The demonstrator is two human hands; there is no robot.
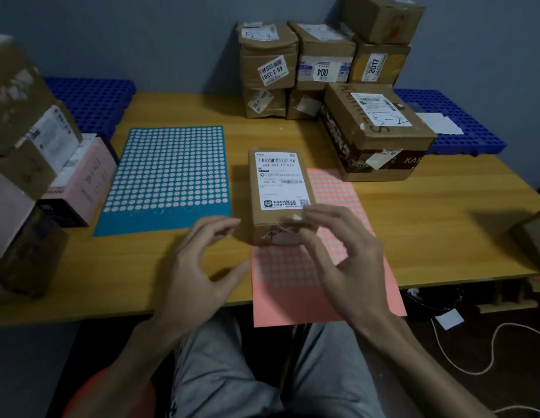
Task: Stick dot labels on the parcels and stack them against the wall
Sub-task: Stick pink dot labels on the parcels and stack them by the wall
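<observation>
Sitting at a yellow wooden table point(443, 230), a person looks down at a small brown cardboard parcel point(280, 212) lying flat in the middle of the tabletop, just ahead of both hands. A white shipping label point(280, 176) with barcodes covers most of its top. The parcel rests with its right part on a pink sheet of dot labels point(292, 285) that hangs over the table's near edge. A blue sheet of white dot labels point(169, 173) lies flat just to the left, apart from the parcel. The left hand point(199, 267) hovers by the parcel's near left corner, fingers loosely curved and holding nothing. The right hand point(344, 254) reaches to the parcel's near end, fingers relaxed and spread, fingertips touching its top edge; whether a dot sits under them cannot be told. At the back, a stack of taped brown parcels point(323, 61) stands against the grey wall point(142, 40), with a larger box point(377, 131) in front of it at the right. More boxes point(27, 140) are piled at the table's left end.
</observation>
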